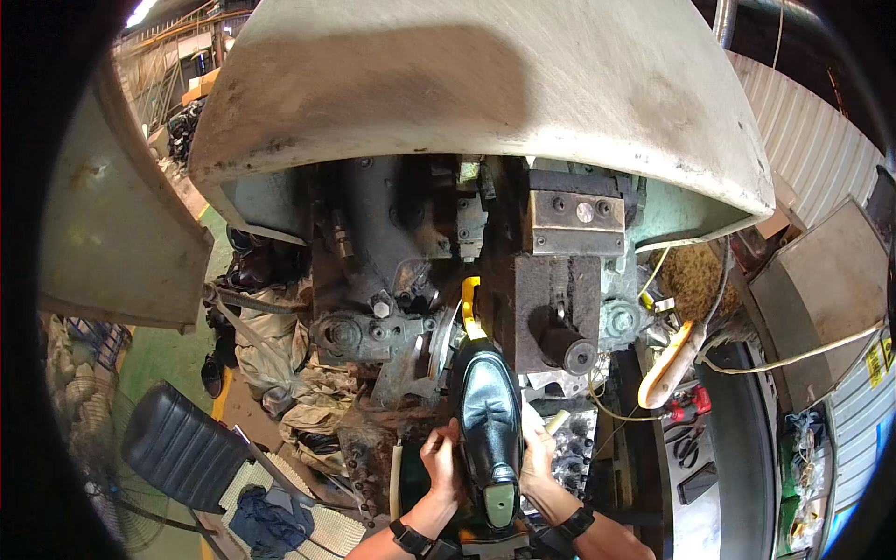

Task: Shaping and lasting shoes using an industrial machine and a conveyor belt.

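Observation:
A black leather shoe (pixel 490 411), with a green last (pixel 499 504) showing at its heel opening, lies lengthwise between my hands. Its toe points away from me, into the machine (pixel 563 289). My left hand (pixel 442 459) is closed against the shoe's left side, fingers curled. From the right, my right hand (pixel 537 455) grips the opposite side; some of its fingers are hidden. Just beyond the toe stands a bright yellow curved part (pixel 470 303) of the machine. Both wrists wear dark bands.
A large pale hood (pixel 467 84) overhangs the machine. At right are a wooden-handled tool (pixel 667 369), a red tool (pixel 689 403) and a dark flat object (pixel 697 483) on a ledge. A black padded seat (pixel 177 443) stands left, beside crumpled cloth (pixel 271 525).

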`<action>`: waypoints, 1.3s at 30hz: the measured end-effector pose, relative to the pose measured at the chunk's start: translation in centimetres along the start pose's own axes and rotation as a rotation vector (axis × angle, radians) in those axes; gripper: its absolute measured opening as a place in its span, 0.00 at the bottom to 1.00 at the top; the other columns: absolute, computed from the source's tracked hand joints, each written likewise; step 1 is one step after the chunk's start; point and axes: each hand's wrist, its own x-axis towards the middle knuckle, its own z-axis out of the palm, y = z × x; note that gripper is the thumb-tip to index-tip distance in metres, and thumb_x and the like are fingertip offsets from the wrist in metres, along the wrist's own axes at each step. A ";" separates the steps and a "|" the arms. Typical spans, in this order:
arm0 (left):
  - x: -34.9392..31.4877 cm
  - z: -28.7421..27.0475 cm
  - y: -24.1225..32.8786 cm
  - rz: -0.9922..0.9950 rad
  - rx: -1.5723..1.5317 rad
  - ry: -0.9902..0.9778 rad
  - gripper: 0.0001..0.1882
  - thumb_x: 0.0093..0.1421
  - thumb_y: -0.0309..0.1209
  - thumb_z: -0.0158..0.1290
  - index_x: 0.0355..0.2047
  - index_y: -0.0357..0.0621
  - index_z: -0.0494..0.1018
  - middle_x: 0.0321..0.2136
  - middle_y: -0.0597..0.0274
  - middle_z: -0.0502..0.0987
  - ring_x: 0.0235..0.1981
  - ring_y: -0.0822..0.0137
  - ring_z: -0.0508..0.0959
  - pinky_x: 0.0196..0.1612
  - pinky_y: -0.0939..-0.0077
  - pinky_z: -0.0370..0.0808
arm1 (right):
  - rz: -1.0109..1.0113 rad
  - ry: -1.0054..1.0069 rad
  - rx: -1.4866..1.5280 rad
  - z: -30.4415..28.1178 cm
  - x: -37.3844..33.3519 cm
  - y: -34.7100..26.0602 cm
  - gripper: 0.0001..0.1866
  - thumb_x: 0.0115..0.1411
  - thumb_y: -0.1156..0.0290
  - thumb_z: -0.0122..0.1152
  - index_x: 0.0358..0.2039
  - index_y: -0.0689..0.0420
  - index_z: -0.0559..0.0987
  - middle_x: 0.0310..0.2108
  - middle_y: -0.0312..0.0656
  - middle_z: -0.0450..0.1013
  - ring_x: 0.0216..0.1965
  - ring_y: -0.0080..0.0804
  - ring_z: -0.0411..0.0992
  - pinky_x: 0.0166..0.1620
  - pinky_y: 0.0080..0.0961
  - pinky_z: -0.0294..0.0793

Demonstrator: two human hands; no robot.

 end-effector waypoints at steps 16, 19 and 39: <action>0.4 -1.0 0.5 -0.147 -0.086 -0.037 0.12 0.72 0.33 0.53 0.33 0.40 0.76 0.31 0.66 0.79 0.35 0.74 0.76 0.41 0.75 0.74 | 0.065 0.128 -0.084 0.9 -1.1 -1.5 0.14 0.70 0.68 0.60 0.51 0.62 0.78 0.43 0.42 0.81 0.37 0.31 0.82 0.41 0.28 0.85; 2.1 -4.4 2.1 0.628 0.505 -0.138 0.11 0.73 0.32 0.50 0.48 0.38 0.76 0.42 0.64 0.79 0.41 0.73 0.77 0.49 0.75 0.74 | 0.163 0.100 -0.416 -5.3 -0.1 -3.2 0.16 0.72 0.68 0.55 0.56 0.62 0.73 0.48 0.43 0.80 0.44 0.31 0.80 0.49 0.30 0.82; 0.1 -14.3 8.1 0.707 0.717 -0.196 0.14 0.67 0.21 0.52 0.53 0.35 0.73 0.49 0.57 0.78 0.49 0.67 0.78 0.58 0.72 0.72 | 0.104 0.101 -0.722 -12.3 -9.0 -11.7 0.19 0.68 0.71 0.59 0.56 0.64 0.68 0.42 0.50 0.80 0.35 0.31 0.80 0.40 0.27 0.82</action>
